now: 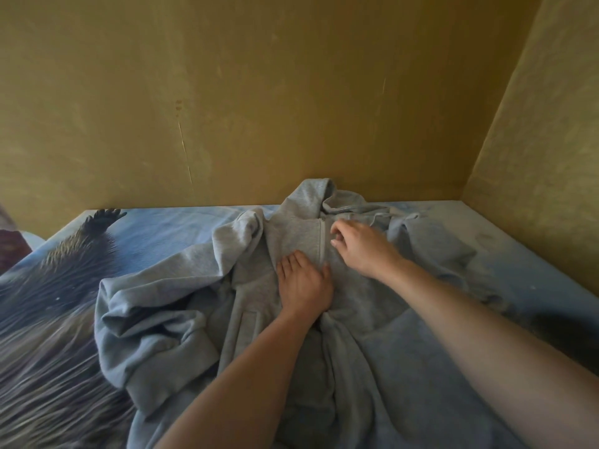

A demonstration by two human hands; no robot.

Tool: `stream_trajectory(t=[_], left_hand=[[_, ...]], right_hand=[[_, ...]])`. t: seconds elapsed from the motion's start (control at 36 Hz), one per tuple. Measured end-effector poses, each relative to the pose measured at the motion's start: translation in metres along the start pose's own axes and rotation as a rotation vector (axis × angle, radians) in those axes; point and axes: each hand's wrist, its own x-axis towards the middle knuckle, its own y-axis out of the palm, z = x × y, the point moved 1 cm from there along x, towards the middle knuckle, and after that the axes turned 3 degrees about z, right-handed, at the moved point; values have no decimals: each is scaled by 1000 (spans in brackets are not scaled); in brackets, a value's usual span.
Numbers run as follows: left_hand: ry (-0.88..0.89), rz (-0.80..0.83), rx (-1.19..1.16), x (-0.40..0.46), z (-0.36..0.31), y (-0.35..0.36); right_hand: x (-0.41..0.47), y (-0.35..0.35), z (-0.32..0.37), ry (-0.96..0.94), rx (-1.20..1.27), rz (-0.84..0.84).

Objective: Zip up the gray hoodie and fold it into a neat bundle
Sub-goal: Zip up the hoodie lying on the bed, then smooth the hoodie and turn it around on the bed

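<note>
A gray hoodie [252,306] lies front up on the bed, hood [311,196] toward the far wall. Its zipper [322,241] runs closed up to the collar. My left hand [303,285] lies flat on the chest, fingers straight, pressing the fabric just left of the zipper. My right hand [363,244] hovers over the upper chest right of the zipper, fingers loosely curled and holding nothing. The left sleeve [155,322] is bunched in folds at the left; the right sleeve [434,251] spreads out to the right.
The bed is covered by a blue sheet [168,228] printed with a dark furry animal [55,286]. Yellow-brown walls [259,92] close off the far side and the right side [544,157]. A dark red item [9,244] sits at the far left edge.
</note>
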Motion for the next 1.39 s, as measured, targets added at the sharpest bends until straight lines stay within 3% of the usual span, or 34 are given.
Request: stream_trajectory(t=[0.17,0.31,0.72,0.92,1.03,1.19,1.39], left_hand=[[-37,32,100,-19,2,-17],[33,69,205,-36,1,-37],[306,73,231,-104,-58,-47],[547,46,144,-126,-85,-23],[673,74,107,-138,-99,-12],[681,149,127,-145,-111,13],[645,203,172,-147,-119,19]], right_hand=[[-31,-4,14,58,18,73],[-57,-7,26,88,62,53],[-152,-43,4,182,65,-34],[-197,-55,-23,332,42,-131],[-219,-51,-44,577,-87,-69],[-239,-41,-59,701,-31,145],[-242,-35,-71,762,-42,-49]])
